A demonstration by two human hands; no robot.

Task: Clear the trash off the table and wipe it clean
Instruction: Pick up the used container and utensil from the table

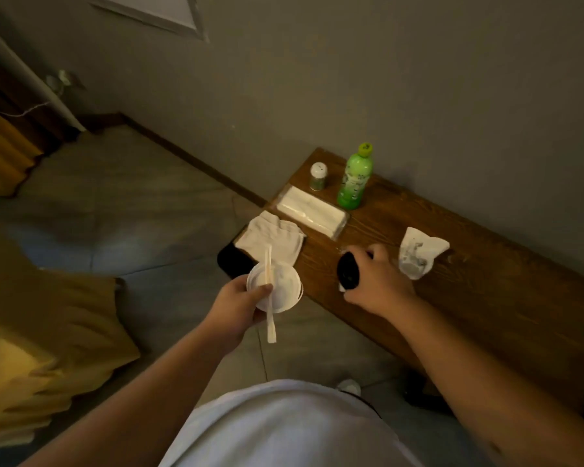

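Head view shows the left hand holding a white cup, with its fingers pinching a paper-wrapped stick against the rim, just off the tabletop edge. The right hand rests on the tabletop with its fingers curled around a small black thing. A crumpled wrapper lies just beside that hand.

To do this well, lift the black thing straight up and keep the cup level so nothing falls out. Then grab the wrapper. The white cloth waits near the tabletop's left end for wiping, I think.
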